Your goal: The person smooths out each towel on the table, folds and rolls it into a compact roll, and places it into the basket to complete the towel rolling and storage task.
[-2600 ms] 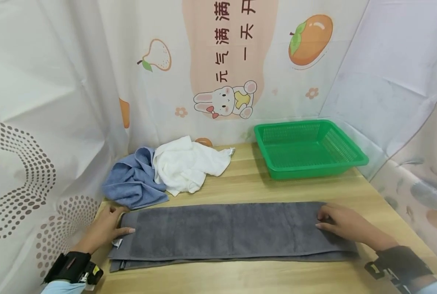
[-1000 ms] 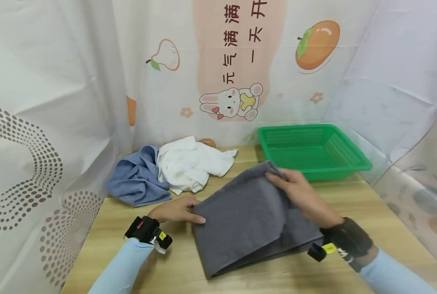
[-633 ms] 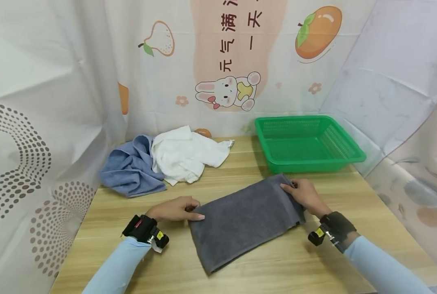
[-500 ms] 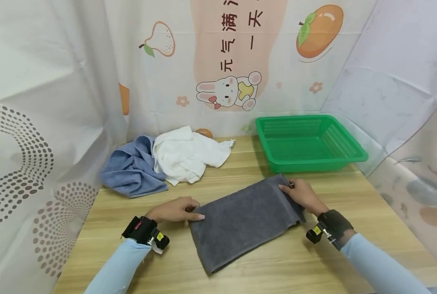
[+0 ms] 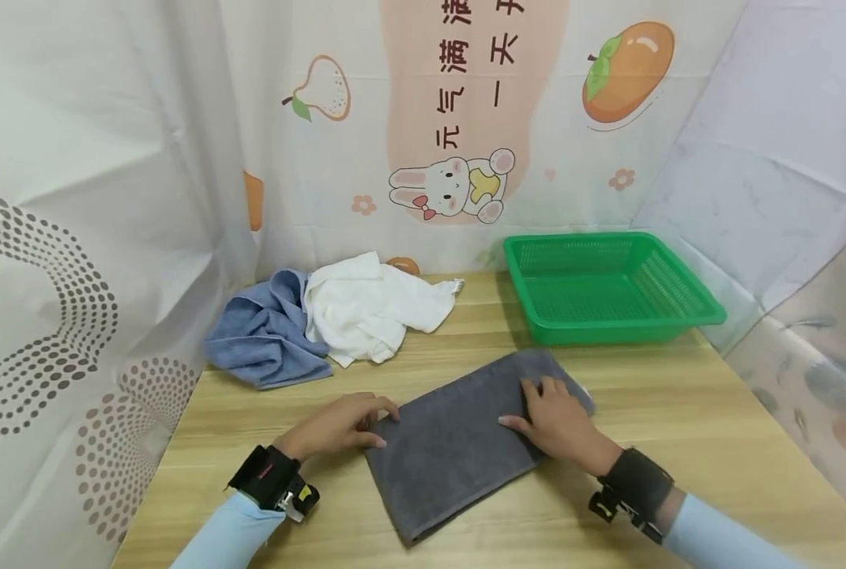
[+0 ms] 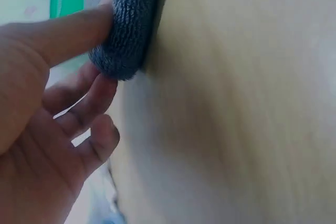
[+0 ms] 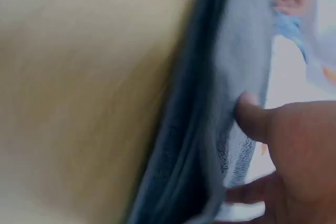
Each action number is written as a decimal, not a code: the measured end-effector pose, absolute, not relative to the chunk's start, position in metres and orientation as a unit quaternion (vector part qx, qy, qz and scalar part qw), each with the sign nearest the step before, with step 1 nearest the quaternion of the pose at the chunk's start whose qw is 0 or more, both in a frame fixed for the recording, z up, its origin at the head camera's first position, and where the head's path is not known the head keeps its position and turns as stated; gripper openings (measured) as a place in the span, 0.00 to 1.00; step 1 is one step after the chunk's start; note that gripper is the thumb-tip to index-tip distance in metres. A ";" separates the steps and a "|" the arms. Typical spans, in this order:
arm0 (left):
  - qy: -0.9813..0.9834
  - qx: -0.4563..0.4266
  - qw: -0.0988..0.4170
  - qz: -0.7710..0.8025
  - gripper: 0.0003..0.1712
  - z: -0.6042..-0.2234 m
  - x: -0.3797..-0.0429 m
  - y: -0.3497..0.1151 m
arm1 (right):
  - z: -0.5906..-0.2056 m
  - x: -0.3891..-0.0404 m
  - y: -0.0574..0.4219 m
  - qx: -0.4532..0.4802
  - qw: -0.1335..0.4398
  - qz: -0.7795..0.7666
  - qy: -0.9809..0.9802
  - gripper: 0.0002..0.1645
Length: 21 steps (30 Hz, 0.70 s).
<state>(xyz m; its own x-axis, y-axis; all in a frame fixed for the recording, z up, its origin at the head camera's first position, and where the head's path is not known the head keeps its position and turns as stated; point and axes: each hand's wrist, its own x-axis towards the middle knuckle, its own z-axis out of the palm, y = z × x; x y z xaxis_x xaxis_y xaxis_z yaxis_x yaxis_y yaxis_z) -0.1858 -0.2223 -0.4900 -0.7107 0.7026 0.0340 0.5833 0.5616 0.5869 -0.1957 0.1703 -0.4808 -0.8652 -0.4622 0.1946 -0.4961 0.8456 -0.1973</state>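
Observation:
A folded grey towel point(image 5: 458, 435) lies at a slant on the table in the head view, its fold at the left. My left hand point(image 5: 340, 427) holds that folded edge at the back left corner, thumb and index finger against it. In the left wrist view, the thumb lies along the fold point(image 6: 128, 30) and the bent fingers touch its end. My right hand point(image 5: 561, 423) rests on top of the towel near its right end, fingers spread. Stacked layers of the towel point(image 7: 184, 145) show along its near edge in the right wrist view.
A crumpled blue towel point(image 5: 262, 332) lies at the back left, against a crumpled white towel point(image 5: 366, 308). A green plastic basket point(image 5: 629, 324) stands at the back right. Printed curtains point(image 5: 536, 182) enclose the wooden table point(image 5: 714, 458) behind and at the sides.
The long grey strip has been folded to about half its length. My left hand has moved right with the edge. My right hand has slid from the right end onto the towel's top.

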 end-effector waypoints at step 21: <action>0.862 0.476 0.171 -0.013 0.58 -0.487 -0.171 -0.076 | -0.481 -0.336 0.085 0.274 -0.248 0.086 -0.925 0.57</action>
<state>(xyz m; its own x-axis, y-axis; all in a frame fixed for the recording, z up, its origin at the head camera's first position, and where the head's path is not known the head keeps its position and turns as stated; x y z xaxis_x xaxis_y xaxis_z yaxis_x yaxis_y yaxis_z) -0.1714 -0.0757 -0.4870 -0.4881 0.8172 -0.3064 0.8259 0.5460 0.1404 -0.3363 0.0849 -0.4815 -0.7271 -0.5493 -0.4118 -0.4639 0.8353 -0.2951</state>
